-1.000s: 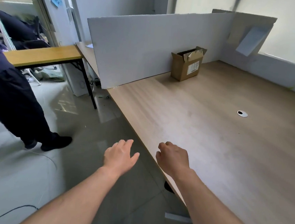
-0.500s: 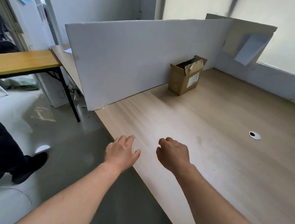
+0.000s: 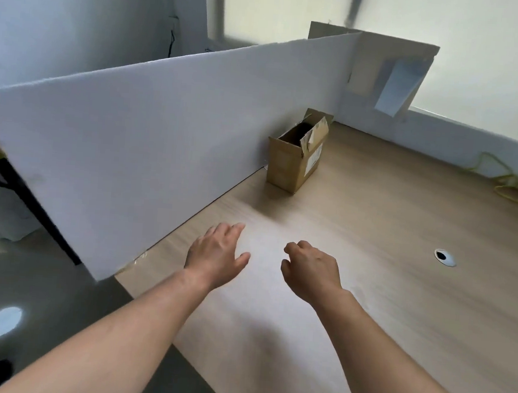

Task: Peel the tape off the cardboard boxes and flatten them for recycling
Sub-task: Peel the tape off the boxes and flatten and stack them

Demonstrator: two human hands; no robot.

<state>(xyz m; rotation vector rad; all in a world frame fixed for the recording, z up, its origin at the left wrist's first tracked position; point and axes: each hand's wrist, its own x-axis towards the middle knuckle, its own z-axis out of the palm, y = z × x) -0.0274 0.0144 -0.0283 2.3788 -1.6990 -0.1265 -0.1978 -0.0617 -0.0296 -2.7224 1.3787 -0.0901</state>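
Note:
A small brown cardboard box [image 3: 292, 165] stands upright on the wooden table [image 3: 383, 299], against the white partition board. Its top flaps are open, shiny tape hangs on one flap, and a white label is on its right side. My left hand [image 3: 216, 255] hovers over the table's near part with fingers straight, holding nothing. My right hand [image 3: 310, 270] hovers beside it with fingers loosely curled and empty. Both hands are well short of the box.
A long white partition board [image 3: 162, 145] runs along the table's left edge. Low white boards [image 3: 472, 142] close the far side. A round cable hole [image 3: 445, 258] sits at the right. Yellow and white cables [image 3: 512, 188] lie at the far right. Grey floor [image 3: 26, 302] lies left.
The view has swung right and moved nearer the table. Both hands now hover over the tabletop instead of beyond its edge. The person standing at the left has dropped out of view.

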